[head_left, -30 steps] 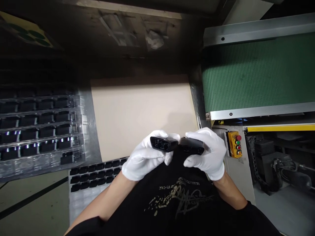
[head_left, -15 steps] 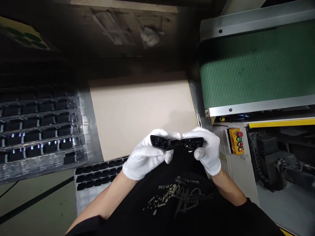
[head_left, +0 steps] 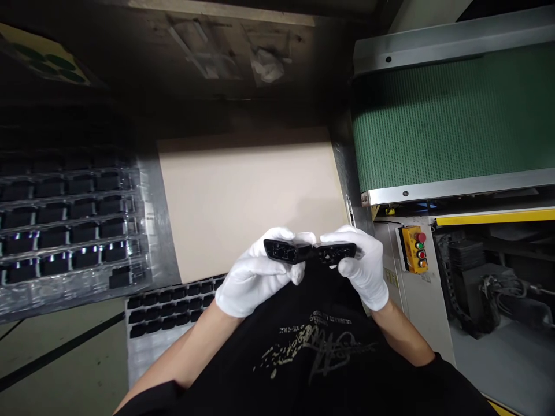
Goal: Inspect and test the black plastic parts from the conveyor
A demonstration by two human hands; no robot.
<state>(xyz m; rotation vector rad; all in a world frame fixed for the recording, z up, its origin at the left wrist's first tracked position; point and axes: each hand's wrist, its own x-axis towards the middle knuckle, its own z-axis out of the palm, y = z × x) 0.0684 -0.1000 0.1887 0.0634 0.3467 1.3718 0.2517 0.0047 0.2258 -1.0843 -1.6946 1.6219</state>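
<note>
In a white glove, my left hand [head_left: 255, 274] is closed on a black plastic part [head_left: 281, 251], thumb below and fingers above it. My right hand [head_left: 363, 263], gloved the same way, grips a second black plastic part [head_left: 337, 253] between thumb and fingers. Both parts are held side by side in front of my chest, their hollow, detailed faces turned toward me. Their inner ends come very close together; whether they touch I cannot tell. Behind them lies a plain beige board [head_left: 251, 196] on the dark metal worktop.
Clear plastic trays of black parts [head_left: 56, 237] stand at the left, with another tray [head_left: 165, 309] lower down by my left forearm. A green conveyor belt [head_left: 451, 115] runs at the upper right. Below it is a yellow button box [head_left: 415, 248]. Crumpled plastic [head_left: 266, 63] lies at the back.
My right hand and its part have shifted slightly left, and the left part has turned a little. Both hands keep their grip. The view has moved very slightly.
</note>
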